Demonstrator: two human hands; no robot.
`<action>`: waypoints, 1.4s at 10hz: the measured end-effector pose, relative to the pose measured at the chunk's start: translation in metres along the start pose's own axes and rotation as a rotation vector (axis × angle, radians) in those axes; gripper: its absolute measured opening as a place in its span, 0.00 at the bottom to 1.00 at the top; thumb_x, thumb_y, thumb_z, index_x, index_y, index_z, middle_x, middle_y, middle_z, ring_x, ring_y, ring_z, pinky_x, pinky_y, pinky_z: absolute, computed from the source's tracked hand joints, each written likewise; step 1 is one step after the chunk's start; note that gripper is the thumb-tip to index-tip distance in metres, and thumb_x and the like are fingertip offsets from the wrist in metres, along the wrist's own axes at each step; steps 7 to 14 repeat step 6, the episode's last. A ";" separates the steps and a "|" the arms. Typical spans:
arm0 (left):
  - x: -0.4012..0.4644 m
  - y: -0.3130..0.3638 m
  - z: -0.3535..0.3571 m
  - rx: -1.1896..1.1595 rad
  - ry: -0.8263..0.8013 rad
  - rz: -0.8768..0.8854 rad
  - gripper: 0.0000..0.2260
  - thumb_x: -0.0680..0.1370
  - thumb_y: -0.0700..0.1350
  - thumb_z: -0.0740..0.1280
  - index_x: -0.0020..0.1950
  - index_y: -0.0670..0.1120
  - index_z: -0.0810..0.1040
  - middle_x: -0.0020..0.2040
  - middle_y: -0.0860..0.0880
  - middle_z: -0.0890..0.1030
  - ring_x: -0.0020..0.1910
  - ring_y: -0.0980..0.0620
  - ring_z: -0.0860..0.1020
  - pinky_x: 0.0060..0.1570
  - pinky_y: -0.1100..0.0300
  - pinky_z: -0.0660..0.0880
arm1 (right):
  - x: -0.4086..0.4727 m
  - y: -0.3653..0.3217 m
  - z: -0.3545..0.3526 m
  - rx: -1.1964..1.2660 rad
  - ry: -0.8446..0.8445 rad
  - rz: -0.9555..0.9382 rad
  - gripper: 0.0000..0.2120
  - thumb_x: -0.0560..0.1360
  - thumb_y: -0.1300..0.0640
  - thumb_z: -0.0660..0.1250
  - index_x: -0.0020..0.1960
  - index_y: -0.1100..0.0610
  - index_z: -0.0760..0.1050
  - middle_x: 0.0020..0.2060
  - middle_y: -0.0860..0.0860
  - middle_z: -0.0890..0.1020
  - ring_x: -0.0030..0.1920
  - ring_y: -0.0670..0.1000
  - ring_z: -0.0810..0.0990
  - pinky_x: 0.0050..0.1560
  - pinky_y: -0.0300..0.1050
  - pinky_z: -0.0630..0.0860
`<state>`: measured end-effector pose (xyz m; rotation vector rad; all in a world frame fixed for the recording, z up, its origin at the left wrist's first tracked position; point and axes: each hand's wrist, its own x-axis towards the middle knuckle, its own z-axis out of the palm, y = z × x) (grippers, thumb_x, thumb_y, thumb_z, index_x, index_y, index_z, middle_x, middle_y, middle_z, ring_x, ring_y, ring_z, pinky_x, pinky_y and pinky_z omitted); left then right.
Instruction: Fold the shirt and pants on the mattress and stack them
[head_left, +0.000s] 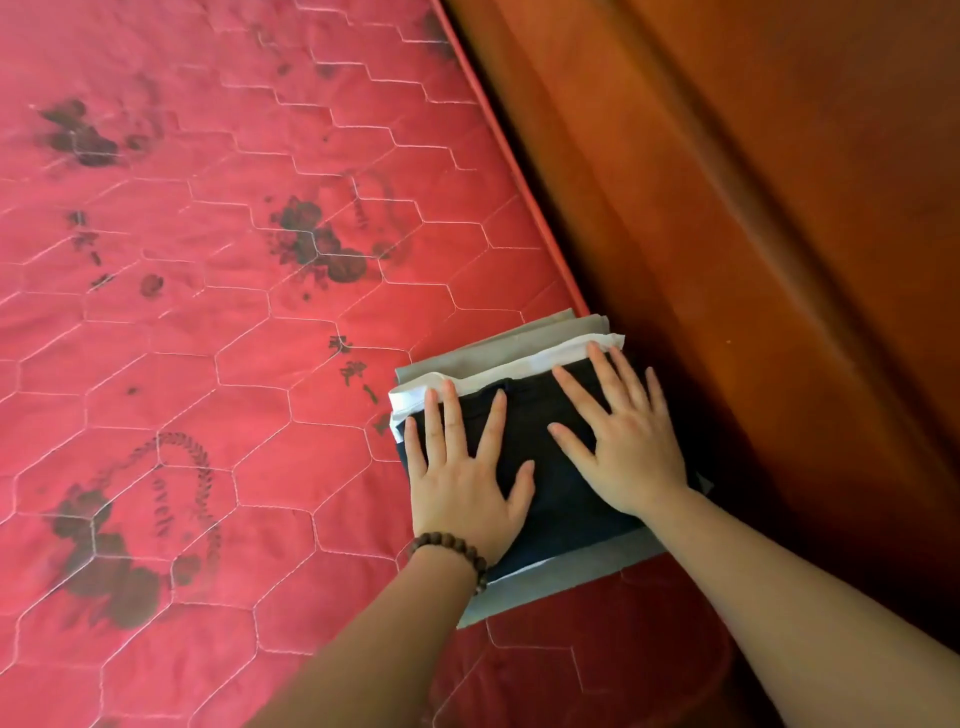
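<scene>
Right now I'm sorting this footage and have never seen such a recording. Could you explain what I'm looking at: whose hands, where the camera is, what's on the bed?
There is no machine here: a person works with bare hands. The single picture comes from a camera worn on their head, looking forward and down, so the arms reach in from the bottom.

The surface is a red quilted mattress with dark printed patterns, beside a reddish-brown wooden panel.

Near the mattress edge lies a stack of folded clothes: a grey garment at the bottom, a white garment above it, and a dark navy garment on top.

The left hand, with a beaded bracelet on its wrist, and the right hand both lie flat, fingers spread, pressing on the dark garment. Nothing is gripped.
</scene>
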<state>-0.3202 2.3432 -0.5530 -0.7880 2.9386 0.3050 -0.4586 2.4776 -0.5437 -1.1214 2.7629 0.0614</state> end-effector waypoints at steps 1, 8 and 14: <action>0.002 -0.001 0.005 -0.011 0.028 0.009 0.32 0.76 0.65 0.52 0.78 0.56 0.52 0.78 0.39 0.49 0.77 0.39 0.45 0.74 0.39 0.47 | 0.000 0.006 0.006 0.059 0.026 -0.009 0.29 0.78 0.35 0.45 0.77 0.43 0.50 0.78 0.52 0.52 0.78 0.55 0.49 0.74 0.62 0.53; -0.021 -0.008 -0.087 0.052 -0.073 0.169 0.32 0.78 0.62 0.47 0.79 0.50 0.46 0.79 0.43 0.51 0.78 0.46 0.47 0.75 0.44 0.42 | -0.049 -0.043 -0.081 0.129 -0.004 0.223 0.27 0.82 0.45 0.50 0.78 0.51 0.50 0.78 0.52 0.53 0.78 0.52 0.48 0.77 0.52 0.43; -0.021 -0.008 -0.087 0.052 -0.073 0.169 0.32 0.78 0.62 0.47 0.79 0.50 0.46 0.79 0.43 0.51 0.78 0.46 0.47 0.75 0.44 0.42 | -0.049 -0.043 -0.081 0.129 -0.004 0.223 0.27 0.82 0.45 0.50 0.78 0.51 0.50 0.78 0.52 0.53 0.78 0.52 0.48 0.77 0.52 0.43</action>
